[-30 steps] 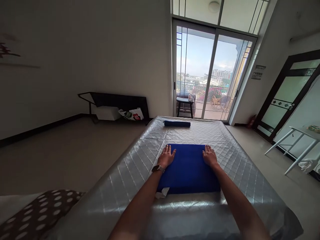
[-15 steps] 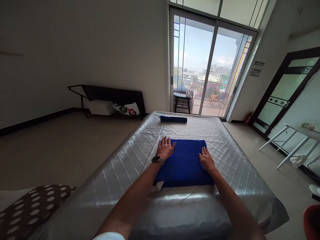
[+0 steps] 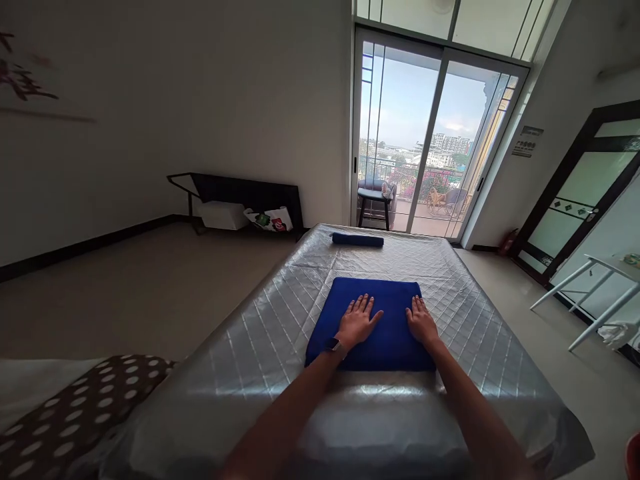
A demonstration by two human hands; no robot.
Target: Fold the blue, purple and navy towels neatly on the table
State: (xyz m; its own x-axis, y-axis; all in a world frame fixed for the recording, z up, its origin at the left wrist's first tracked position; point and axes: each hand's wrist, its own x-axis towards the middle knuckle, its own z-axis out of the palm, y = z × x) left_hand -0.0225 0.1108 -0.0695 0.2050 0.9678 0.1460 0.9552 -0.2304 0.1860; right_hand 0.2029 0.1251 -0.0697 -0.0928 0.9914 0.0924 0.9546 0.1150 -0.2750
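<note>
A folded blue cloth (image 3: 385, 343) lies flat on a table with a silver quilted cover (image 3: 260, 333). My left hand (image 3: 359, 320) rests on the cloth left of its middle, fingers spread and palm down, with a watch (image 3: 333, 345) on the wrist. Near the cloth's right edge my right hand (image 3: 421, 320) lies flat with its fingers stretched out. Farther back on the cover sits a rolled dark blue cloth (image 3: 358, 239), touched by neither hand.
Brown polka-dot fabric (image 3: 95, 400) is at the lower left. A black rack (image 3: 245, 190) with a white box (image 3: 221, 215) stands by the wall. Beyond the table is a glass sliding door (image 3: 400, 100). A white table (image 3: 620, 265) stands at the right.
My left hand has moved right and slightly toward me, from the cloth's upper left edge onto its inner area. My right hand stays near the right edge. The view has shifted a little left.
</note>
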